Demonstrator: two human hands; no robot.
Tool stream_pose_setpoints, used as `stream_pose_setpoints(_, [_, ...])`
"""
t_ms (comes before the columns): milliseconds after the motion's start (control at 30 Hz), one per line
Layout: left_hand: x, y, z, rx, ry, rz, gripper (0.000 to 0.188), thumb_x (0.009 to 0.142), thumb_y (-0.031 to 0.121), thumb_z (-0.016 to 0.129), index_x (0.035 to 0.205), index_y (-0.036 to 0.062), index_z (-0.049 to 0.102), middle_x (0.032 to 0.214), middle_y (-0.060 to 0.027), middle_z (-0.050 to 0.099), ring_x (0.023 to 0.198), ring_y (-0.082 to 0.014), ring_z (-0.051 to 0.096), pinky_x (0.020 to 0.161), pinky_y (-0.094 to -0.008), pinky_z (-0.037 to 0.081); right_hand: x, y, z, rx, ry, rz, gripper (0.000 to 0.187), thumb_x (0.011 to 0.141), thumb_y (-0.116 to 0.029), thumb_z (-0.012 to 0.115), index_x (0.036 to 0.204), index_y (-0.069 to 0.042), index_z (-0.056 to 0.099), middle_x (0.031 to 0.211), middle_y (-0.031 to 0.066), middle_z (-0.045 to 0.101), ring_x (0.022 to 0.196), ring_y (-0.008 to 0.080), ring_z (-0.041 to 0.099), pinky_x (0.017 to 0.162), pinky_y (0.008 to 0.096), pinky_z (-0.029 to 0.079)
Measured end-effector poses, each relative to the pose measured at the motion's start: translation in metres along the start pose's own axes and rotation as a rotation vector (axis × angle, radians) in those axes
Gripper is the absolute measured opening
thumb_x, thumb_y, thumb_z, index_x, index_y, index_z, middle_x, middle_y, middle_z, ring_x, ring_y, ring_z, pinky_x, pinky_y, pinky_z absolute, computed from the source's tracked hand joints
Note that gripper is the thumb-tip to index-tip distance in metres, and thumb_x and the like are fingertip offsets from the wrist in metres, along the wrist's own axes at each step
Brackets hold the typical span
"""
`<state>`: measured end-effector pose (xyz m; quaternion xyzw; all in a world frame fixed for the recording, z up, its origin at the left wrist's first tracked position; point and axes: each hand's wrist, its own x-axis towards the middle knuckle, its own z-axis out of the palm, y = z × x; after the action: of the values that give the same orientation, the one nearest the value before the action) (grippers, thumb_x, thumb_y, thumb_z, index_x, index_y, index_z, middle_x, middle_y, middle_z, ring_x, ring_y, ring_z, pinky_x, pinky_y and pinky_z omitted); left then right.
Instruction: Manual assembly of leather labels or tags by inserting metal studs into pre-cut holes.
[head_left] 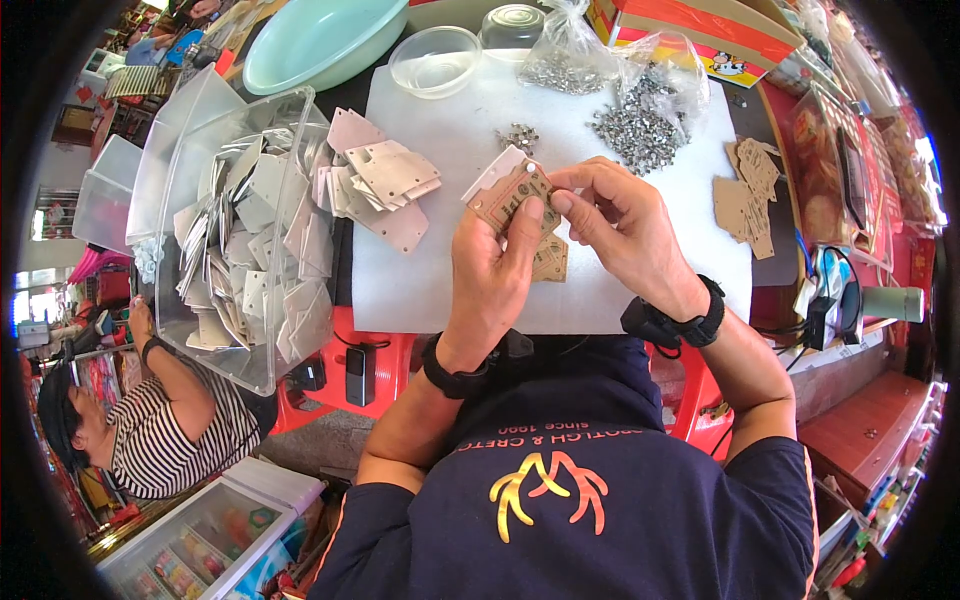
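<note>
Above the near middle of the white foam sheet (400, 290), a brown card (508, 190) is grasped by the person's 2 hands. The left hand (490, 265) has its thumb pressed on the card's printed face, with its other fingers behind; the right hand (630, 215) pinches the card's right edge between thumb and forefinger. A pale strip and a small bright round spot show along the card's upper edge. Another brown card (550, 260) shows just below the held card, over the sheet; whether it touches the sheet is hard to tell.

At the sheet's middle, just beyond the hands, is a small heap of metal pieces (518, 136). A larger heap (640, 130) spills from a clear plastic bag (680, 65) at the sheet's far right, with a 2nd filled bag (565, 62) beside it at the far edge. On the sheet's far left corner stands a round clear tub (435, 65), and beyond that a pale green basin (325, 48).

Grey-white plates (385, 180) lie overlapping on the sheet's left part; left of the sheet, a clear box (265, 360) holds many more. Right of the sheet, loose brown cards (745, 205) lie on the dark desk (783, 262).
</note>
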<state>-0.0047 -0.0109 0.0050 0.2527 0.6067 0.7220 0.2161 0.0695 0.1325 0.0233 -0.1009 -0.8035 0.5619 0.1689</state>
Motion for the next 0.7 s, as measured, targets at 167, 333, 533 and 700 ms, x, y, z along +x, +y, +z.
stream_pose_setpoints(167, [-0.0016, 0.0021, 0.0022, -0.038, 0.026, -0.008, 0.027, 0.100, 0.015, 0.053, 0.121, -0.0027, 0.056, 0.103, -0.0048, 0.063, 0.092, -0.0076, 0.058, 0.079, -0.0244, 0.048, -0.0011, 0.0001, 0.0002, -0.153, 0.098, -0.206, 0.015, 0.086, -0.005, 0.068, 0.100, -0.002, 0.066, 0.084, 0.0081, 0.062, 0.063, 0.0155, 0.059, 0.055, 0.0273, 0.048])
stream_pose_setpoints(333, [0.0000, 0.0049, 0.0032, -0.138, 0.009, -0.031, 0.024, 0.100, 0.014, 0.053, 0.118, -0.0018, 0.058, 0.100, -0.0035, 0.064, 0.090, -0.0069, 0.058, 0.077, -0.0238, 0.049, -0.0019, 0.0051, 0.0018, -0.266, 0.180, -0.381, 0.013, 0.081, -0.001, 0.070, 0.092, -0.002, 0.064, 0.083, 0.0088, 0.062, 0.059, 0.0174, 0.059, 0.052, 0.0279, 0.048])
stream_pose_setpoints(533, [0.0001, 0.0043, 0.0041, -0.170, 0.032, -0.051, 0.024, 0.099, 0.013, 0.053, 0.117, -0.0015, 0.059, 0.098, -0.0026, 0.064, 0.088, -0.0064, 0.058, 0.076, -0.0236, 0.049, -0.0016, 0.0035, 0.0002, -0.292, 0.182, -0.455, 0.014, 0.079, 0.000, 0.073, 0.090, -0.001, 0.064, 0.083, 0.0088, 0.062, 0.058, 0.0186, 0.060, 0.052, 0.0288, 0.049])
stream_pose_setpoints(700, [0.0008, 0.0033, 0.0052, 0.009, 0.004, 0.050, 0.025, 0.100, 0.013, 0.053, 0.119, -0.0024, 0.058, 0.102, -0.0051, 0.063, 0.091, -0.0081, 0.058, 0.079, -0.0253, 0.049, -0.0013, 0.0043, 0.0005, -0.288, 0.179, -0.423, 0.012, 0.080, -0.001, 0.072, 0.090, -0.001, 0.064, 0.083, 0.0095, 0.063, 0.060, 0.0198, 0.061, 0.053, 0.0293, 0.050])
